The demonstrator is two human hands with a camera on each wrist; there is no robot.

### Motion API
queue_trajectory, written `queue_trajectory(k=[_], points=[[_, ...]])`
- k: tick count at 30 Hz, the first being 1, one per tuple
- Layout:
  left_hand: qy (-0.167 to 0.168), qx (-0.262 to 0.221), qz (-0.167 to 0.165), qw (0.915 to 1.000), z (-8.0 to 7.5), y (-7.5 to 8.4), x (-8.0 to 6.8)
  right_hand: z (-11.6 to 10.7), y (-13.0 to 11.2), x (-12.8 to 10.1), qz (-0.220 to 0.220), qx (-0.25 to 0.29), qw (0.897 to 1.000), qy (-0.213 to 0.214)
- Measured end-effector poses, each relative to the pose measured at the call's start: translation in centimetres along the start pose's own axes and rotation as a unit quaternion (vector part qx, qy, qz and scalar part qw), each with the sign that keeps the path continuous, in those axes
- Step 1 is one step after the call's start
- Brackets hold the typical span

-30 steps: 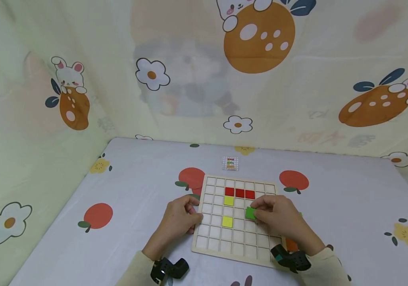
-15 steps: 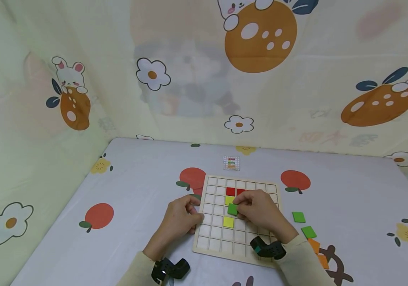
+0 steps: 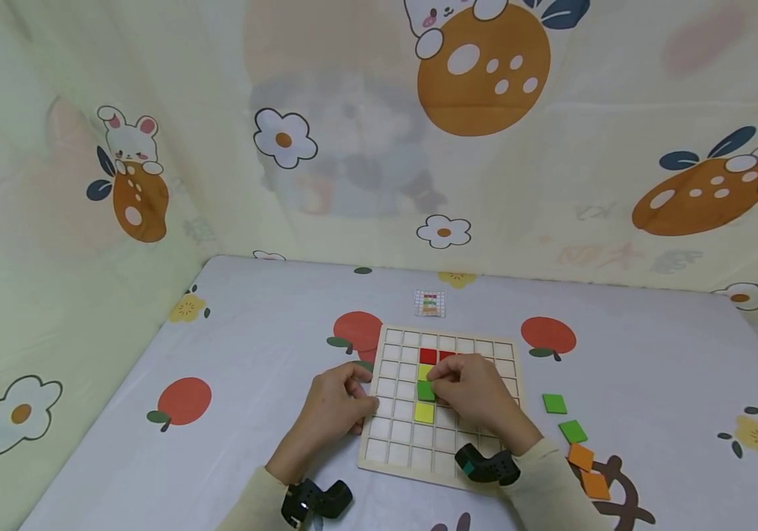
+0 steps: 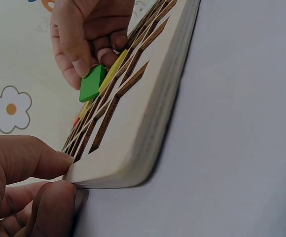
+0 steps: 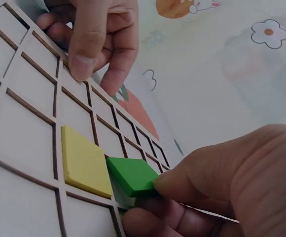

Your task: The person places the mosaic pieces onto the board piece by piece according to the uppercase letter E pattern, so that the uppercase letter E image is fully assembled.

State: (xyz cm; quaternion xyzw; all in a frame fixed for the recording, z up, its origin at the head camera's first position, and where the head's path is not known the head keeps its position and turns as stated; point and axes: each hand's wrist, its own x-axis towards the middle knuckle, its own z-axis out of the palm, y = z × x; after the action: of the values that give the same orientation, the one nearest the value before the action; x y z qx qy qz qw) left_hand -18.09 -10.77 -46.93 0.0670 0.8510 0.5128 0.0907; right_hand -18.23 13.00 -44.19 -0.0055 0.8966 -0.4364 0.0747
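Home play corner: cartoon-print sheets, fruit-print tablecloth.

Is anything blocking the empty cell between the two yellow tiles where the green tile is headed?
Nothing visible. The right hand pinches the green tile, tilted over the cell beside a yellow tile. The left hand only steadies the board at its edge.

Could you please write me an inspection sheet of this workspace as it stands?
Surface: table under a fruit-print cloth.
Job's things: grid board with red and yellow tiles set in; green tile tilted over the cell between two yellow tiles.
Clutter: two green, two orange loose tiles; pattern card.
Hands: left hand grips the board's edge; right hand pinches the green tile.
Cables: nothing seen.
Surroundings: cartoon-print curtain.
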Motion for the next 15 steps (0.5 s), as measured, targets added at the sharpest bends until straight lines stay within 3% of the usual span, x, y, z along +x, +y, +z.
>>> queue_trajectory(k=[15], points=[[0.0,0.006,0.005,1.0,-0.05,0.02,-0.01,0.25,-0.38,-0.15,0.006,-0.027,1.0,0.006]])
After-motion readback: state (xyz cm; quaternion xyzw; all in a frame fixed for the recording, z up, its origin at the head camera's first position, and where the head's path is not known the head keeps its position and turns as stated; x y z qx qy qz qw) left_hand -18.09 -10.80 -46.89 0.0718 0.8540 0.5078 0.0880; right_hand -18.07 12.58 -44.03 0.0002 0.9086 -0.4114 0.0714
